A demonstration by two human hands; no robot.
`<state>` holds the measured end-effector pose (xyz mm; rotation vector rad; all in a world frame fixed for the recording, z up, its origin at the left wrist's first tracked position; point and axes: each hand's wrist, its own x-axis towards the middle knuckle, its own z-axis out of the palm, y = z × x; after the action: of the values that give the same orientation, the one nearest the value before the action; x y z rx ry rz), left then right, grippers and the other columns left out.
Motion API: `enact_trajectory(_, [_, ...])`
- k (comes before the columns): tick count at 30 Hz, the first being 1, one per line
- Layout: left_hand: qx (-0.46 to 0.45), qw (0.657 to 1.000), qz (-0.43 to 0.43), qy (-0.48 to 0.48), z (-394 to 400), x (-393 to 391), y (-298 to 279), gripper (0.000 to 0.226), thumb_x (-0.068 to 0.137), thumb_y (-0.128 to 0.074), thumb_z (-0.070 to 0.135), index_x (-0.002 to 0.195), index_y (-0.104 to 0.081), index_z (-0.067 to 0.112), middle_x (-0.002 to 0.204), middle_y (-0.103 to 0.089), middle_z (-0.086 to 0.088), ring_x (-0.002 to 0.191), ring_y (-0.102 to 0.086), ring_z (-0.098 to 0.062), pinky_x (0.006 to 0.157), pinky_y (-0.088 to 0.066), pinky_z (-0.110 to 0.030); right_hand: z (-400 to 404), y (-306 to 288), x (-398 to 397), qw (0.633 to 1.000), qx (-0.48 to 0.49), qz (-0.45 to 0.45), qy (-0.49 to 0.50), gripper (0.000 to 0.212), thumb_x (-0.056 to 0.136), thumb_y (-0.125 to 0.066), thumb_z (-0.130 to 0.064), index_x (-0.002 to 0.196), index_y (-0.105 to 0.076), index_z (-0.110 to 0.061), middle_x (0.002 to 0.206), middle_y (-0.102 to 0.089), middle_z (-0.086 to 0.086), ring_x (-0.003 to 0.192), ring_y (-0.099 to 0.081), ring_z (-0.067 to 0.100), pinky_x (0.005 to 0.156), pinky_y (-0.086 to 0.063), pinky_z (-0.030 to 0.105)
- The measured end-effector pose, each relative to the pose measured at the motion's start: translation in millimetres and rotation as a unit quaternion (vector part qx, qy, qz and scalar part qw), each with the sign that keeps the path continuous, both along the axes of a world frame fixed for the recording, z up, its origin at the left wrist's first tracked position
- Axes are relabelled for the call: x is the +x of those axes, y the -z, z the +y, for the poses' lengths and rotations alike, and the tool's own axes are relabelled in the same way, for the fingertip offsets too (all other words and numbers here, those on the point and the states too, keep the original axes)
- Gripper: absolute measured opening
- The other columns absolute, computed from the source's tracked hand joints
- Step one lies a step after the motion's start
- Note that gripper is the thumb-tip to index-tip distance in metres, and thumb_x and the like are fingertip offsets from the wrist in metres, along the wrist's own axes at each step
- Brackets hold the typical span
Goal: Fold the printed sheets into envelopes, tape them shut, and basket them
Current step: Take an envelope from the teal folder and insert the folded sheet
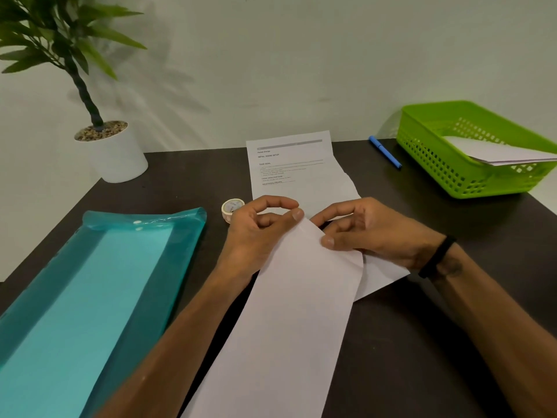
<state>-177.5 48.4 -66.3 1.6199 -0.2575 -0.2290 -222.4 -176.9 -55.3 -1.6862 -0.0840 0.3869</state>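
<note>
A: Where is the sheet being folded?

B: The white sheet [286, 312] lies in the middle of the dark table [422, 327], its blank side up, running from the near edge away to the hands. Its far end is lifted and curled over, and both hands meet there.

A: How do the hands hold it?

B: The left hand [259, 230] pinches the raised top edge between thumb and curled fingers. The right hand [370, 230] has its thumb pressed on the paper just beside that, with its fingers curled round the fold behind. A corner of the same sheet pokes out flat under the right wrist, which wears a black band [437, 256].

A: And beyond the hands?

B: A printed sheet [295, 167] lies flat just behind them, text facing up. A roll of tape [231, 208] sits touching or nearly touching the left hand's knuckles; I cannot tell which. Farther right, a blue pen [385, 152] lies near the green basket [437, 164], which holds folded white paper [497, 152]. To the left lies a teal plastic folder [90, 297], with a potted plant [111, 152] behind it.
</note>
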Motion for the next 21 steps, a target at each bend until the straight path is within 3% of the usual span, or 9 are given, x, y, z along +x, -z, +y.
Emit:
enact_trajectory(3, [0.008,1.0,0.003,0.017,-2,-4,-1,0.021,0.089,-0.078,0.029,0.109,-0.072,0.025,0.083,-0.079,-0.003,0.08,-0.078,-0.02,0.076,-0.063,-0.035,1,-1,-1,0.998,0.034,0.037,-0.035,0.047,0.088,-0.075,-0.003,0.133,-0.065,-0.015,0.111,-0.075,0.023,0.092,-0.076,0.028,0.077,-0.061,0.033])
enact_trajectory(6, [0.021,0.999,-0.014,0.021,-3,-6,0,0.022,0.088,-0.078,0.03,0.109,-0.073,0.024,0.081,-0.079,-0.005,0.077,-0.077,-0.021,0.075,-0.063,-0.036,1,1,-1,0.997,0.041,0.043,-0.048,0.052,0.09,-0.072,0.001,0.137,-0.059,-0.016,0.108,-0.074,0.026,0.076,-0.073,0.021,0.058,-0.054,0.023])
enact_trajectory(10, [0.037,0.999,-0.028,0.012,-5,-7,1,0.023,0.088,-0.077,0.035,0.109,-0.072,0.027,0.077,-0.078,-0.001,0.075,-0.077,-0.016,0.069,-0.061,-0.027,0,2,2,0.996,0.07,0.055,-0.032,0.053,0.089,-0.072,0.001,0.138,-0.058,-0.015,0.12,-0.07,0.03,0.098,-0.074,0.037,0.077,-0.063,0.04])
enact_trajectory(15, [0.071,0.996,0.021,0.058,-5,-8,-5,0.039,0.082,-0.077,0.044,0.118,-0.062,0.042,0.091,-0.08,0.004,0.081,-0.078,-0.015,0.071,-0.064,-0.03,-5,4,9,0.986,0.104,0.024,0.128,0.034,0.091,-0.069,0.004,0.122,-0.068,-0.011,0.117,-0.074,0.021,0.105,-0.074,0.038,0.087,-0.063,0.05])
enact_trajectory(18, [0.115,0.985,0.068,0.109,-3,-5,-10,0.052,0.077,-0.081,0.045,0.122,-0.054,0.049,0.104,-0.079,0.005,0.085,-0.079,-0.017,0.071,-0.064,-0.032,-11,6,9,0.975,0.113,-0.005,0.191,0.03,0.089,-0.071,0.005,0.116,-0.072,-0.01,0.115,-0.075,0.018,0.104,-0.074,0.037,0.093,-0.06,0.053])
enact_trajectory(21, [0.126,0.979,0.09,0.132,9,-3,-19,0.052,0.078,-0.08,0.042,0.127,-0.061,0.039,0.102,-0.08,-0.001,0.087,-0.079,-0.021,0.083,-0.063,-0.04,-14,3,8,0.974,0.14,-0.01,0.177,0.035,0.086,-0.075,0.003,0.118,-0.071,-0.012,0.111,-0.077,0.016,0.1,-0.075,0.035,0.084,-0.064,0.047])
